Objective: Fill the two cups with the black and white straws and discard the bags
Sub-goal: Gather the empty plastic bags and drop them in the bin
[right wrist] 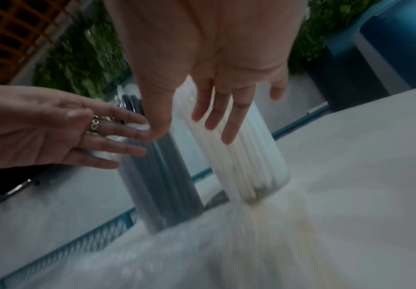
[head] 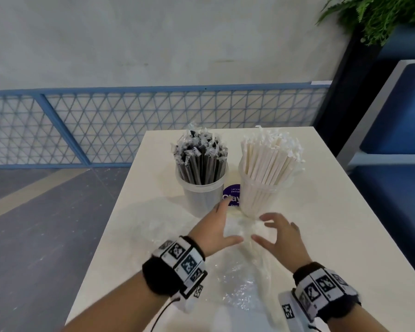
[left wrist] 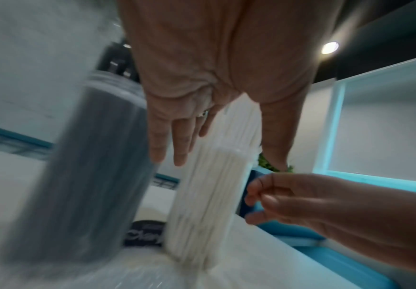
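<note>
Two clear cups stand side by side at the far half of the cream table (head: 321, 212). The left cup (head: 203, 195) is packed with black straws (head: 201, 161), the right cup (head: 264, 197) with white straws (head: 268, 159). A crumpled clear plastic bag (head: 237, 232) lies just in front of the cups, and more clear bag film (head: 240, 283) stretches toward me. My left hand (head: 216, 226) and right hand (head: 273, 232) hover on either side of the crumpled bag, fingers spread, holding nothing. I cannot see whether they touch it. The wrist views show the straight fingers (left wrist: 177, 140) (right wrist: 223, 117) in front of both cups.
A round purple sticker (head: 231, 196) lies on the table between the cups. The table's left edge drops to a grey floor, with a blue mesh railing (head: 130, 121) behind. A dark planter (head: 350, 80) and a blue bench (head: 398, 111) stand to the right.
</note>
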Action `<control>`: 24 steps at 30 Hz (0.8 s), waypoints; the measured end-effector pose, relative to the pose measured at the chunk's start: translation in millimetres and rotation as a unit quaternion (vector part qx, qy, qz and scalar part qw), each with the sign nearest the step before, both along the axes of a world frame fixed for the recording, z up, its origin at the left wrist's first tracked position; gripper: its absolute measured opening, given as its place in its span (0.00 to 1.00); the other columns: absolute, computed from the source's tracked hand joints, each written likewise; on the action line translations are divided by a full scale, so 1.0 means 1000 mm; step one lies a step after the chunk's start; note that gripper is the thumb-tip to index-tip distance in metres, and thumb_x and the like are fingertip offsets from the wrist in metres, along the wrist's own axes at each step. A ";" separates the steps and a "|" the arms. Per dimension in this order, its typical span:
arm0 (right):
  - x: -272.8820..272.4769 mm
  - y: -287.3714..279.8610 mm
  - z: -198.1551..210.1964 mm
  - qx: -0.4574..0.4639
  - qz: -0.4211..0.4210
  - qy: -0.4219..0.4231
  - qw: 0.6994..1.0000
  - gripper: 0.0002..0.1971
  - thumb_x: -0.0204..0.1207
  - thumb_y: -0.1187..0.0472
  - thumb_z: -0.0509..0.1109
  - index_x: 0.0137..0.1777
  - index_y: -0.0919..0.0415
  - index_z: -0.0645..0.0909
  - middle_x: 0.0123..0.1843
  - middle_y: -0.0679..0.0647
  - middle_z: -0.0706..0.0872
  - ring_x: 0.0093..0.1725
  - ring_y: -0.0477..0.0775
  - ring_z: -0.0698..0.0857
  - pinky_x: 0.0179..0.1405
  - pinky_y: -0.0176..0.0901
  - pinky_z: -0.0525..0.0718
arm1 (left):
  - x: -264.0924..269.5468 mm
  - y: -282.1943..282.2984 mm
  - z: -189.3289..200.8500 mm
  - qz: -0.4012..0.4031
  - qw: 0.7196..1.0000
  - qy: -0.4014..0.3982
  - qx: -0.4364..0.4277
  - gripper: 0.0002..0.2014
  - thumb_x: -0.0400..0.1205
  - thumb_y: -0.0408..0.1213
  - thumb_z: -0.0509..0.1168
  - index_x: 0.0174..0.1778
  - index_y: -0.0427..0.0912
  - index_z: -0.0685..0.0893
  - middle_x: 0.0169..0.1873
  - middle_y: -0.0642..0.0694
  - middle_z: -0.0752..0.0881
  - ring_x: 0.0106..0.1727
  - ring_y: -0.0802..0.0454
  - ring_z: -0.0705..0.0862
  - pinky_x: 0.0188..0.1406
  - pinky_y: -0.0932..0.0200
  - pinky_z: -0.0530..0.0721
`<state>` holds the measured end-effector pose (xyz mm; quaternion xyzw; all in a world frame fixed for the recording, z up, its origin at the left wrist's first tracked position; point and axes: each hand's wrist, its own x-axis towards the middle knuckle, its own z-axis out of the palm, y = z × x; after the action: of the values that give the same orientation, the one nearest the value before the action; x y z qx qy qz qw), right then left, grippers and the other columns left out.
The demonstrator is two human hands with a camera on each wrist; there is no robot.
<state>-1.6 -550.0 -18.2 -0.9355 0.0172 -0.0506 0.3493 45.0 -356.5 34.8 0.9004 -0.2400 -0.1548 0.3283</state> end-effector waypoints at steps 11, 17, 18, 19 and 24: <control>0.090 -0.078 0.060 0.209 -0.053 -0.041 0.976 0.55 0.57 0.54 0.84 0.79 0.57 0.53 0.79 0.52 0.60 0.75 0.48 0.65 0.69 0.44 0.67 | 0.090 -0.084 0.031 0.124 0.981 0.122 -0.085 0.67 0.58 0.47 0.83 0.80 0.43 0.39 0.79 0.45 0.62 0.79 0.49 0.63 0.79 0.53 0.63; 0.119 -0.093 0.071 0.245 0.143 0.089 0.955 0.58 0.49 0.52 0.88 0.75 0.37 0.54 0.71 0.36 0.73 0.73 0.41 0.72 0.73 0.47 0.74 | 0.109 -0.089 0.028 0.103 0.988 0.113 -0.009 0.67 0.59 0.49 0.82 0.80 0.41 0.39 0.82 0.41 0.52 0.82 0.46 0.54 0.80 0.54 0.60; 0.122 -0.090 0.072 0.227 0.139 0.068 0.961 0.56 0.49 0.50 0.87 0.72 0.32 0.55 0.69 0.32 0.74 0.72 0.42 0.72 0.75 0.52 0.72 | 0.109 -0.091 0.028 0.094 0.990 0.100 -0.014 0.68 0.58 0.51 0.82 0.80 0.42 0.36 0.83 0.43 0.48 0.83 0.47 0.50 0.82 0.51 0.56; 0.124 -0.086 0.074 0.213 0.140 0.041 0.966 0.54 0.48 0.47 0.87 0.69 0.28 0.56 0.66 0.27 0.75 0.71 0.41 0.73 0.76 0.58 0.68 | 0.109 -0.092 0.027 0.082 0.993 0.082 -0.022 0.69 0.56 0.54 0.81 0.81 0.45 0.39 0.83 0.46 0.48 0.83 0.48 0.47 0.83 0.49 0.54; 0.125 -0.072 0.073 0.238 0.131 -0.012 0.962 0.50 0.51 0.50 0.86 0.68 0.33 0.57 0.64 0.33 0.78 0.67 0.36 0.76 0.72 0.44 0.73 | 0.111 -0.090 0.019 0.047 0.995 0.065 -0.051 0.55 0.55 0.59 0.78 0.75 0.38 0.66 0.70 0.45 0.74 0.72 0.51 0.72 0.68 0.71 0.71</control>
<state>123.8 -622.4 54.4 -0.8188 -0.0977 -0.0097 0.5656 156.1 -446.6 53.9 0.8808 -0.1831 -0.1844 0.3957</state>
